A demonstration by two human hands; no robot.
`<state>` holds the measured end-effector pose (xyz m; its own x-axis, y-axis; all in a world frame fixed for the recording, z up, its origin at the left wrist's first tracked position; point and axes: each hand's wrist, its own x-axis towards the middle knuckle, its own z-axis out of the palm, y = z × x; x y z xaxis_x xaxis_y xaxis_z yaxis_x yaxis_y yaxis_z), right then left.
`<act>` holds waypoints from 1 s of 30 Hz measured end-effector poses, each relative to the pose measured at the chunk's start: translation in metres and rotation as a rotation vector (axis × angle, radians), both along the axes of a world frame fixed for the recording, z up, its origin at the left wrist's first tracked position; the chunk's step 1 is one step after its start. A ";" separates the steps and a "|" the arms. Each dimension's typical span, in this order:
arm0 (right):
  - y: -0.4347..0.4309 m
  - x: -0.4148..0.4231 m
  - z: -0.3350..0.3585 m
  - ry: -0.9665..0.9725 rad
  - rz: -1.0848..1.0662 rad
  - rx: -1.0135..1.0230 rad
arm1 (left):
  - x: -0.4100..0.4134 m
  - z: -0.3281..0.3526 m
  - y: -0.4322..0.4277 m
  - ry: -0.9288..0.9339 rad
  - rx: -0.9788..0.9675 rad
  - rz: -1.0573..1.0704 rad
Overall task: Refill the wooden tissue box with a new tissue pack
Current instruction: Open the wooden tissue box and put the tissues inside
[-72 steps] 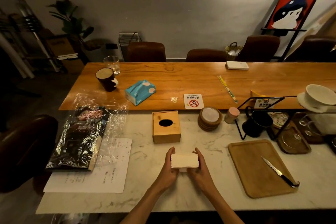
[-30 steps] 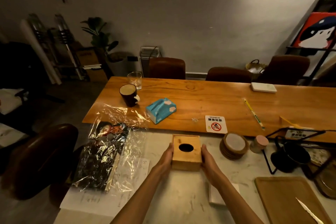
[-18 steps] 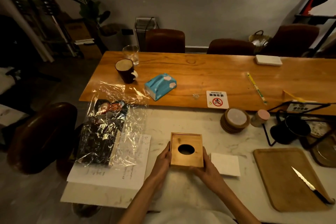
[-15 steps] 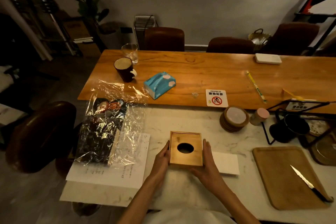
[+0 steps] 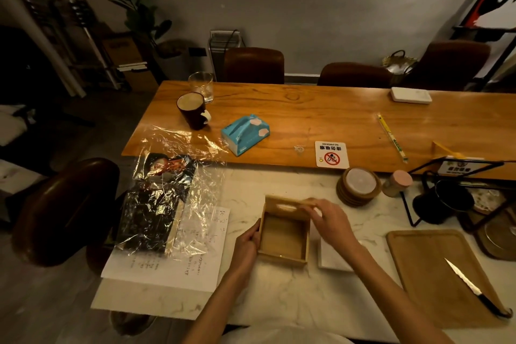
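Note:
The wooden tissue box (image 5: 283, 237) sits on the marble counter (image 5: 279, 296) with its inside showing and nothing in it. My left hand (image 5: 247, 243) grips the box's left wall. My right hand (image 5: 332, 220) holds the wooden lid (image 5: 287, 204), blurred and tilted up at the box's far edge. A white tissue pack (image 5: 332, 258) lies flat just right of the box, partly hidden under my right forearm. A second, blue tissue pack (image 5: 245, 134) lies on the wooden table (image 5: 307, 117) behind.
A cutting board (image 5: 430, 268) with a knife (image 5: 472, 288) lies at the right. Stacked coasters (image 5: 358, 186), a small jar (image 5: 396, 183) and a black wire rack (image 5: 446, 195) stand behind it. A plastic-wrapped magazine (image 5: 156, 204) on paper (image 5: 178, 262) lies left. A mug (image 5: 192, 110) and glass (image 5: 201, 86) stand far left.
The box was closed with both hands on its sides. Now its lid is off the top, raised at the far edge in my right hand, and the inside shows.

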<state>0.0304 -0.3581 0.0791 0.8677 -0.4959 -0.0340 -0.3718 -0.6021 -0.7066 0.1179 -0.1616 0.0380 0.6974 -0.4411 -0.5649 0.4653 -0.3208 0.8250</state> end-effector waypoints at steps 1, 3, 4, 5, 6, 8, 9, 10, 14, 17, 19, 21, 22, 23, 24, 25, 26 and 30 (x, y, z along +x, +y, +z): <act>-0.006 0.013 0.002 -0.005 -0.057 0.157 | -0.001 0.002 -0.001 -0.010 0.005 0.000; -0.012 0.034 -0.001 -0.044 -0.152 0.351 | -0.002 0.005 -0.003 -0.044 0.019 -0.013; -0.013 0.040 -0.004 -0.058 -0.177 0.385 | -0.003 0.008 -0.003 -0.068 0.029 -0.027; -0.014 0.042 -0.006 -0.059 -0.184 0.404 | -0.003 0.008 -0.004 -0.092 0.037 -0.034; -0.014 0.043 -0.006 -0.059 -0.175 0.416 | -0.004 0.008 -0.004 -0.110 0.049 -0.040; -0.018 0.040 -0.006 -0.023 -0.127 0.434 | -0.007 0.010 -0.006 -0.142 0.090 -0.038; -0.022 0.036 -0.004 0.006 -0.089 0.438 | -0.011 0.010 -0.008 -0.177 0.123 -0.021; -0.029 0.030 -0.005 0.036 -0.062 0.430 | -0.017 0.013 -0.010 -0.245 0.178 0.021; -0.068 -0.020 -0.010 0.085 -0.243 0.300 | -0.056 0.050 -0.026 -0.692 0.151 0.165; -0.087 -0.069 -0.024 0.301 -0.430 0.285 | -0.085 0.071 -0.062 -0.428 0.002 -0.138; -0.086 -0.092 -0.036 0.446 -0.521 0.398 | -0.101 0.061 -0.090 -0.254 0.077 -0.361; -0.074 -0.108 -0.043 0.544 -0.543 0.496 | -0.110 0.042 -0.112 -0.233 0.209 -0.468; -0.066 -0.113 -0.043 0.559 -0.536 0.534 | -0.111 0.033 -0.119 -0.234 0.272 -0.491; -0.058 -0.117 -0.044 0.553 -0.524 0.554 | -0.111 0.025 -0.125 -0.224 0.339 -0.503; -0.052 -0.119 -0.044 0.540 -0.525 0.569 | -0.109 0.016 -0.130 -0.206 0.404 -0.506; -0.047 -0.119 -0.047 0.521 -0.539 0.585 | -0.106 0.009 -0.133 -0.186 0.454 -0.507; -0.044 -0.118 -0.051 0.497 -0.565 0.596 | -0.104 0.003 -0.136 -0.174 0.484 -0.506; -0.040 -0.112 -0.057 0.475 -0.571 0.607 | -0.098 -0.009 -0.145 -0.145 0.513 -0.494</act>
